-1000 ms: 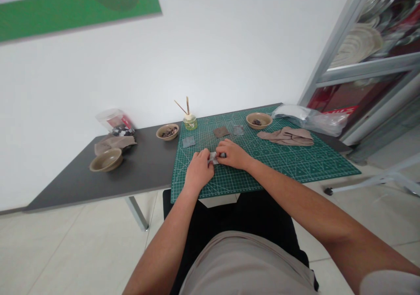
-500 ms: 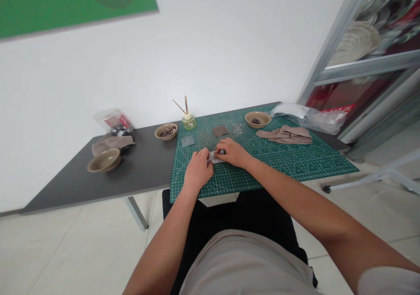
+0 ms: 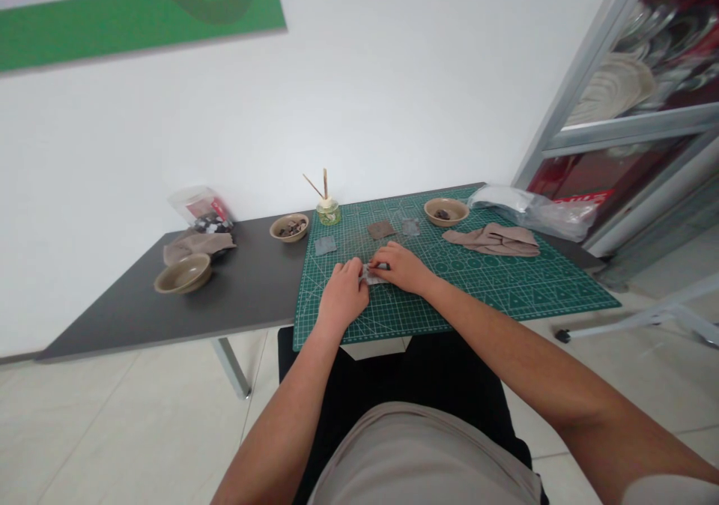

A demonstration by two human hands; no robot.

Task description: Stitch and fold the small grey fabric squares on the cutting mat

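Our left hand in the head view rests on the near part of the green cutting mat, fingers and thumb at the left end of a small pale piece; whether it pinches or only presses, we cannot tell. Our right hand has its fingertips closed on a small dark piece just over that pale one. Beyond our fingers lie a blue-grey square, a brown square and a grey square. The mat bears a printed white grid, its fine marks too small for us to read.

On the bare counter to the left, we see a bowl of dark and brown bits and a clear tub with a red label. At the right, white letters on a red panel are too blurred to read. The wall poster shows part of a dark green stroke, cut off by the frame.
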